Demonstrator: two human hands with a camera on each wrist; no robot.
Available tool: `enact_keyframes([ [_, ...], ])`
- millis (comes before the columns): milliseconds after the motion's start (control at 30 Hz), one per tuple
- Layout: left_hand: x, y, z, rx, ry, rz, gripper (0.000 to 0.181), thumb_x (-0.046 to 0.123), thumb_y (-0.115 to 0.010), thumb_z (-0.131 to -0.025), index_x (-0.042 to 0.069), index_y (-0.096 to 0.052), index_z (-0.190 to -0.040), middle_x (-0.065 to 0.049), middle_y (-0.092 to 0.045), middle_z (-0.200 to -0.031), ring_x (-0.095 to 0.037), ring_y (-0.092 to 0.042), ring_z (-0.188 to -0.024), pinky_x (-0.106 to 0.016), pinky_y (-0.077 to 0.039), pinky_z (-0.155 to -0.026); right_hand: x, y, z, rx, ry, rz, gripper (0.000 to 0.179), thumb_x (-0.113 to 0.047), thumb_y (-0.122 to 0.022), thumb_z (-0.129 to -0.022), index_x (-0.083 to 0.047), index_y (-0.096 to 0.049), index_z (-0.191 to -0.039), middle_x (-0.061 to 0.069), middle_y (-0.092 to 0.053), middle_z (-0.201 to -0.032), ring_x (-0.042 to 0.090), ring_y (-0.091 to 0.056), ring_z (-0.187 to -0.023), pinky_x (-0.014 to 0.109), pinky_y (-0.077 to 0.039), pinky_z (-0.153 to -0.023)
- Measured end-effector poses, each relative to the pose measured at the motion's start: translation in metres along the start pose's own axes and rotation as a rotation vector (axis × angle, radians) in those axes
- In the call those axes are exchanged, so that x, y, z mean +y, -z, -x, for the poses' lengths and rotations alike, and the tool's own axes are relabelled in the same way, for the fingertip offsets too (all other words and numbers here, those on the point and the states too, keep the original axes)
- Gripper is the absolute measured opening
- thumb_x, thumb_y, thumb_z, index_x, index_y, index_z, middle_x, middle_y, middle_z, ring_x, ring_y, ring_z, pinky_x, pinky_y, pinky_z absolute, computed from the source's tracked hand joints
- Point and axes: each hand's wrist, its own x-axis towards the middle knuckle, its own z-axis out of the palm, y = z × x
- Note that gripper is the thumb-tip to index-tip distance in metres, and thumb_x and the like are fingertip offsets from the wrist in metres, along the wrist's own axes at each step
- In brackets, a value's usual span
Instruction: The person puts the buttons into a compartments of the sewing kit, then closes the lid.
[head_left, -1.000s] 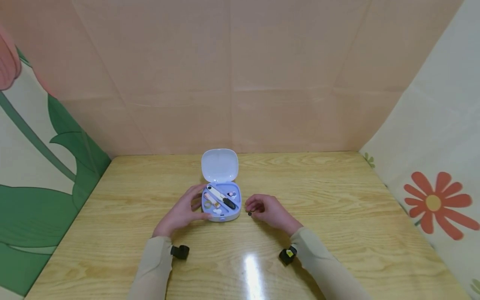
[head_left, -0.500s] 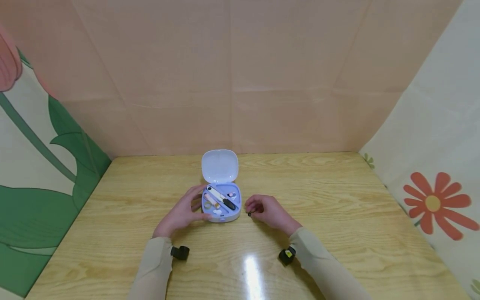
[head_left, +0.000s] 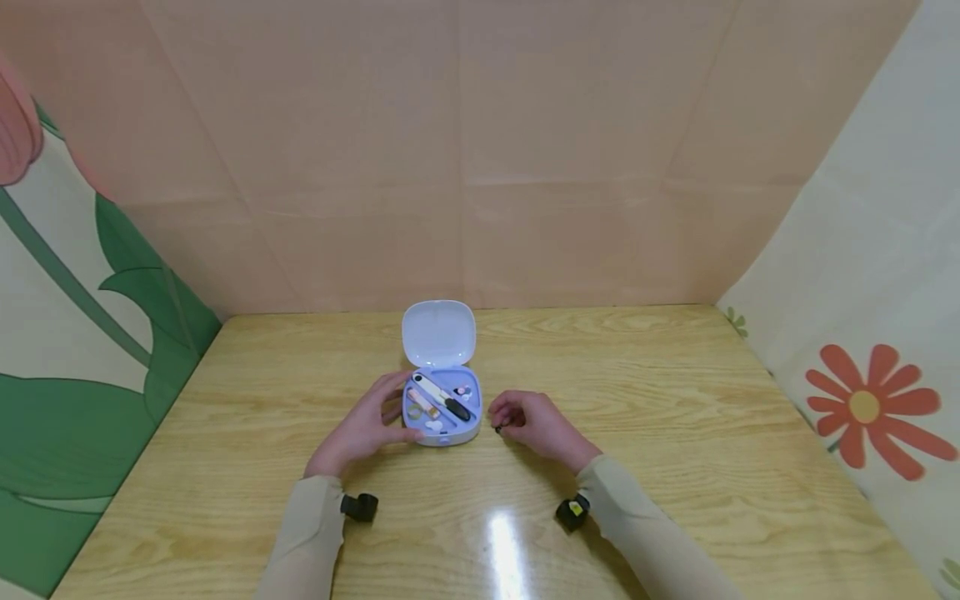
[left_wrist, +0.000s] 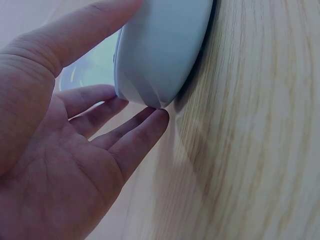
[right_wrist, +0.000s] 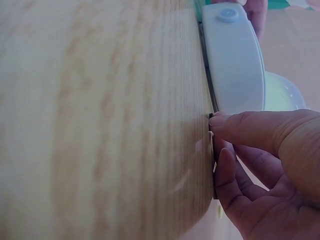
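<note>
A small lilac box (head_left: 459, 437) stands with its lid (head_left: 439, 333) raised. Inside its compartments lie a long white tool with a black end (head_left: 442, 397), a pinkish stick-like piece (head_left: 423, 403), a ring-shaped piece (head_left: 415, 412) and small white bits. My left hand (head_left: 365, 425) holds the box by its left side, thumb at the front corner and fingers behind; in the left wrist view the fingertips touch its wall. Just right of the box, my right hand (head_left: 538, 423) pinches a tiny dark thing (right_wrist: 210, 115) close to the tabletop. Its kind is too small to tell.
The wooden table (head_left: 675, 400) runs back to a plain pinkish cloth (head_left: 465, 167). Patterned cloths with a large leaf (head_left: 67, 433) and a red flower (head_left: 866, 407) hang at the sides. A black camera (head_left: 573, 512) is strapped to the right wrist, another (head_left: 363, 507) to the left.
Both hands and the box keep nearly the same places. The tiny dark thing shows a little less at my right fingertips than before.
</note>
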Motion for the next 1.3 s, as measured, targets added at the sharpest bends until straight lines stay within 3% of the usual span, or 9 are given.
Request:
enact_keyframes([
  [167, 0.016, 0.000, 0.006, -0.007, 0.010, 0.007, 0.084, 0.002, -0.079, -0.077, 0.010, -0.034, -0.147, -0.011, -0.028, -0.149, -0.035, -0.033, -0.134, -0.048, -0.032, -0.111, -0.001, 0.001, 0.000, -0.011, 0.015, 0.013, 0.026, 0.008, -0.070, -0.081, -0.007, -0.065, -0.101, 0.000, -0.064, -0.088, 0.013, -0.058, -0.083, 0.028, -0.054, -0.073],
  [267, 0.018, 0.000, 0.007, -0.008, 0.008, 0.008, 0.085, 0.003, -0.079, -0.077, 0.011, -0.034, -0.148, -0.011, -0.029, -0.149, -0.035, -0.033, -0.134, -0.048, -0.032, -0.111, -0.001, 0.001, 0.000, -0.022, 0.024, 0.021, 0.025, 0.007, -0.070, -0.082, -0.007, -0.065, -0.101, -0.001, -0.064, -0.088, 0.014, -0.057, -0.083, 0.028, -0.053, -0.073],
  [533, -0.010, 0.001, -0.003, 0.001, -0.031, -0.023, 0.088, 0.013, -0.083, -0.073, 0.021, -0.036, -0.147, -0.001, -0.032, -0.146, -0.027, -0.037, -0.132, -0.038, -0.036, -0.109, -0.003, 0.003, 0.000, -0.044, 0.044, 0.050, 0.022, 0.006, -0.069, -0.083, -0.006, -0.065, -0.101, 0.000, -0.063, -0.088, 0.013, -0.056, -0.082, 0.027, -0.053, -0.071],
  [1300, -0.006, 0.001, -0.003, 0.007, 0.003, -0.033, 0.089, 0.013, -0.083, -0.073, 0.020, -0.035, -0.147, 0.000, -0.032, -0.146, -0.026, -0.037, -0.132, -0.037, -0.038, -0.108, -0.002, 0.003, -0.001, -0.061, 0.071, 0.089, 0.024, 0.007, -0.067, -0.084, -0.006, -0.064, -0.105, 0.000, -0.060, -0.086, 0.013, -0.055, -0.080, 0.026, -0.052, -0.069],
])
